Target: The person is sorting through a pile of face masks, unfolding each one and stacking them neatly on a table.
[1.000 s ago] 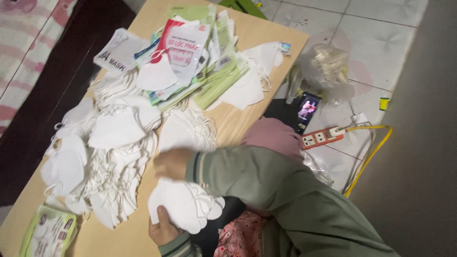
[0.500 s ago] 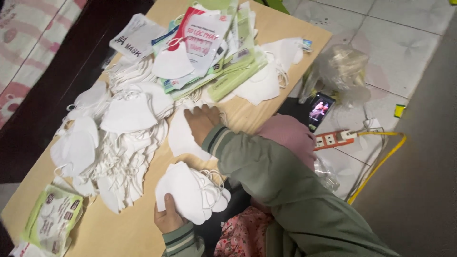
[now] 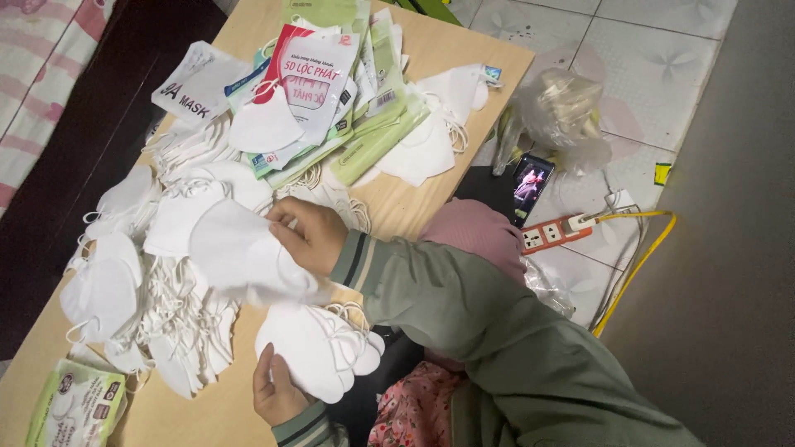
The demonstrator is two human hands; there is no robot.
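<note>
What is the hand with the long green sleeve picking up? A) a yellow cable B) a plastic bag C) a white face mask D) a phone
C: the right hand pinches a single white mask above the heap on the wooden table, while the left hand holds a stack of masks.

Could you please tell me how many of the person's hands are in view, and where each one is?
2. The right hand grips a white mask above the loose heap on the wooden table; the left hand holds a stack of masks at the near edge.
</note>
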